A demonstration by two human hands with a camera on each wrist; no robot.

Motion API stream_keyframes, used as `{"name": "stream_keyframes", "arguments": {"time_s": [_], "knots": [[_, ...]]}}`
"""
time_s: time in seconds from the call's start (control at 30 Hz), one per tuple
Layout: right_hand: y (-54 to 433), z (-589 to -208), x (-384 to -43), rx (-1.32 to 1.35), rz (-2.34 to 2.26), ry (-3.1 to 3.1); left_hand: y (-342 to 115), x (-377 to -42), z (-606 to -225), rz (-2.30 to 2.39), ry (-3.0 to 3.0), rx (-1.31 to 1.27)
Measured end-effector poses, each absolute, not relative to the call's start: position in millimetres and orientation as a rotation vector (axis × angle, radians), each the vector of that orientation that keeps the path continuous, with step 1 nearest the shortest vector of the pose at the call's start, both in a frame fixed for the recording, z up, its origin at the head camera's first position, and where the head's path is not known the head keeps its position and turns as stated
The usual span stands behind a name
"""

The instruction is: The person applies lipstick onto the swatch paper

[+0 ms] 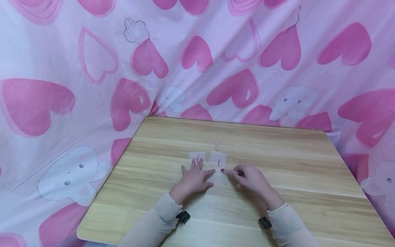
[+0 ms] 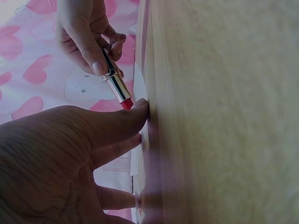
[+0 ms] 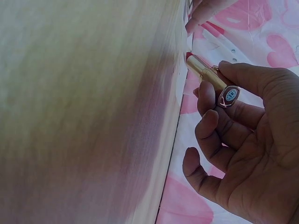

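Observation:
My right hand (image 1: 253, 181) pinches a lipstick (image 1: 230, 171) with a gold tube and a dark base. Its red tip points left, close over a white paper square (image 1: 220, 180) lying nearest me. My left hand (image 1: 192, 179) lies with spread fingers over the papers, its thumb and index finger on that near square. The left paper square (image 1: 192, 155) bears a curved red stroke, partly behind my fingertips. On the right paper square (image 1: 217, 155) is a short red squiggle. In the left wrist view, the lipstick tip (image 2: 126, 104) is right beside my left thumb tip.
A small clear rounded piece (image 1: 217, 145), like a transparent cap, lies just beyond the papers. Everything rests on a wood-grain table (image 1: 148, 178). Pink heart-patterned fabric (image 1: 197, 92) hangs behind and along both sides. Black devices (image 1: 183, 216) sit on both wrists.

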State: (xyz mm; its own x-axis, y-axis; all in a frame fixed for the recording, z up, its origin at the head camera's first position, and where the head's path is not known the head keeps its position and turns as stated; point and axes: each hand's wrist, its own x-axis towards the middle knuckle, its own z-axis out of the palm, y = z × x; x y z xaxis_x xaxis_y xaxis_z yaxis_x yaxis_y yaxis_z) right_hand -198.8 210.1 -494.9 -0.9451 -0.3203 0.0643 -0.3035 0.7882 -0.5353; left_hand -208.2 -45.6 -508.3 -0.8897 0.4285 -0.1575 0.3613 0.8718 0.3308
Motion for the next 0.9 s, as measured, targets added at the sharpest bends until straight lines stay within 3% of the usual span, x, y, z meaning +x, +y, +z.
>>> {"name": "stream_keyframes", "arguments": {"time_s": [0.9], "knots": [[206.8, -495.5, -196.8, -0.544, -0.875, 2.944, -44.5, -207.3, -506.1, 0.438, 2.808, 0.582]]}}
